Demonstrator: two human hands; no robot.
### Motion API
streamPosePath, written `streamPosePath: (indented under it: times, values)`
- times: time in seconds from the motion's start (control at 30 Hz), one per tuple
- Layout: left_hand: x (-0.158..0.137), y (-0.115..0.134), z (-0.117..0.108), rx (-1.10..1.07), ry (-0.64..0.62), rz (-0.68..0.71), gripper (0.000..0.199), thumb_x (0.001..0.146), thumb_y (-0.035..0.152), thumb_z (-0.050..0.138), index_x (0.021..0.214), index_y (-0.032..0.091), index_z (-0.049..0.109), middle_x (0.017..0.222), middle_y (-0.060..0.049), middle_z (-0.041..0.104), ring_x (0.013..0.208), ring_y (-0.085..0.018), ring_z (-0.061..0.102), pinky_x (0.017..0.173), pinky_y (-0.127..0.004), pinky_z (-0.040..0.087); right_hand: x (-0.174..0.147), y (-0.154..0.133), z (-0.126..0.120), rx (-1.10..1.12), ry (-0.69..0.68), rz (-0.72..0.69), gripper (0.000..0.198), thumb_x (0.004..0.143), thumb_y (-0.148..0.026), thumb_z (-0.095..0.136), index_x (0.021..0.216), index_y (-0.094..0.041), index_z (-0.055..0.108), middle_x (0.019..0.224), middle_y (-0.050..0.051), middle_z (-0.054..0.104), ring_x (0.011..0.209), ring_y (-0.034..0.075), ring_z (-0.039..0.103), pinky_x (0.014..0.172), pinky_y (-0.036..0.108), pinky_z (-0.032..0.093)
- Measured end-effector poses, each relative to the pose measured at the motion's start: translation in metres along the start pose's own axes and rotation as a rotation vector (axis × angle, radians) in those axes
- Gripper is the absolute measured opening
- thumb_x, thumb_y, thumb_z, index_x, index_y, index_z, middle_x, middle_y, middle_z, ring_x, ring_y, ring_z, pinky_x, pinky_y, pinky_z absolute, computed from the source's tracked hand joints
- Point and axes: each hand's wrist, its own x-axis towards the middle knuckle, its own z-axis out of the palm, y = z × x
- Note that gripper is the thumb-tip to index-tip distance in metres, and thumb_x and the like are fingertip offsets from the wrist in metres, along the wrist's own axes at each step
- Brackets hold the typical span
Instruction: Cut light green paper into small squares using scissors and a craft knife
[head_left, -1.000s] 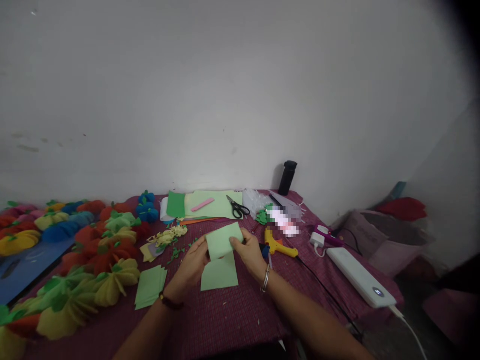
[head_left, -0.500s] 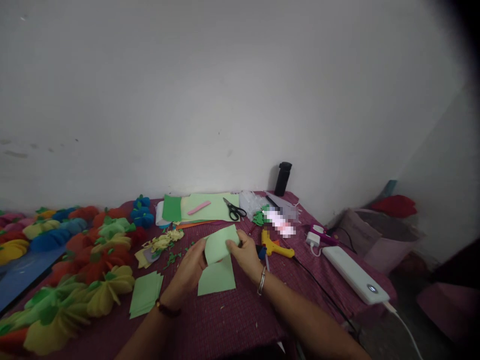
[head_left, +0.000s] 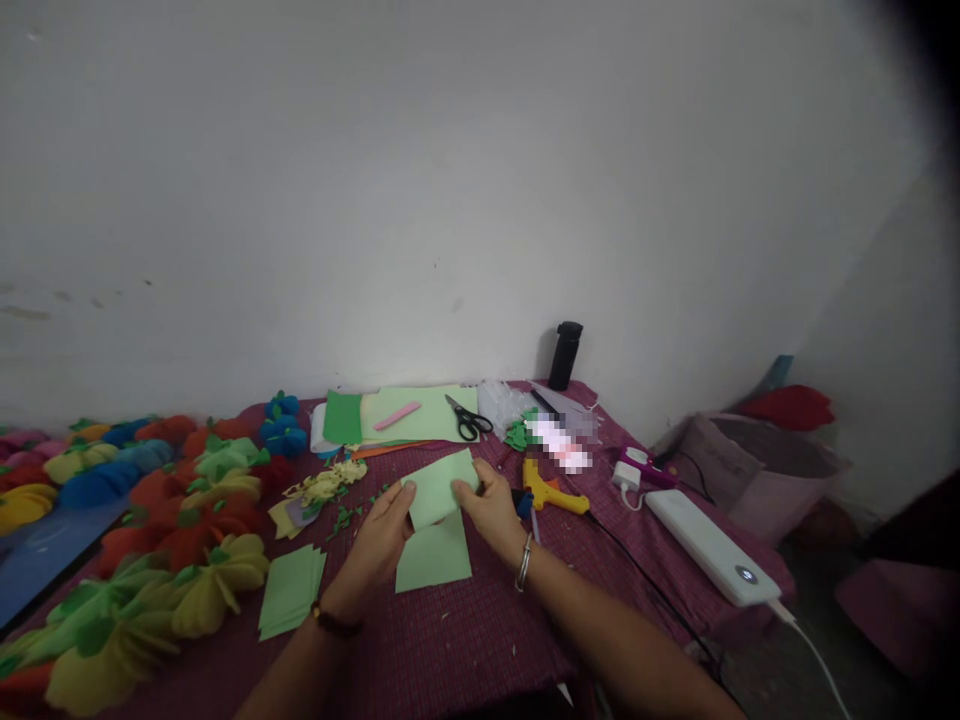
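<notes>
Between my two hands a light green paper piece (head_left: 442,488) is held above the table. My left hand (head_left: 380,535) grips its left edge, with the thumb on top. On the right edge, my right hand (head_left: 491,508) pinches it between thumb and fingers. Beneath it, a second light green sheet (head_left: 435,556) lies flat on the cloth, partly covered by the held piece. A stack of light green sheets (head_left: 291,590) rests to the left of my left forearm.
Colourful paper pumpkins (head_left: 195,510) crowd the left side. Scissors (head_left: 469,420) and a pink strip (head_left: 397,415) lie on paper sheets at the back. A yellow glue gun (head_left: 551,490), power bank (head_left: 709,548), purple power strip (head_left: 646,466) and black bottle (head_left: 565,356) are on the right.
My left thumb has come onto the top of the held paper's left edge, and the paper looks flatter. My right hand stays about where it was.
</notes>
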Motion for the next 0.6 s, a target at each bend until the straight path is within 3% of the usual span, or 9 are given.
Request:
streamPosePath:
  times: [0.6]
  values:
    - [-0.0009, -0.0002, 0.0014, 0.141, -0.061, 0.003, 0.042, 0.078, 0.041, 0.063, 0.112, 0.016, 0.057, 0.083, -0.008, 0.071, 0.067, -0.02, 0.067, 0.054, -0.024, 0.05, -0.001, 0.0024, 0.0009, 0.03, 0.009, 0.001, 0.007, 0.074, -0.024, 0.055, 0.074, -0.017, 0.055, 0.069, -0.002, 0.051, 0.064, 0.012, 0.044, 0.058, 0.022, 0.037]
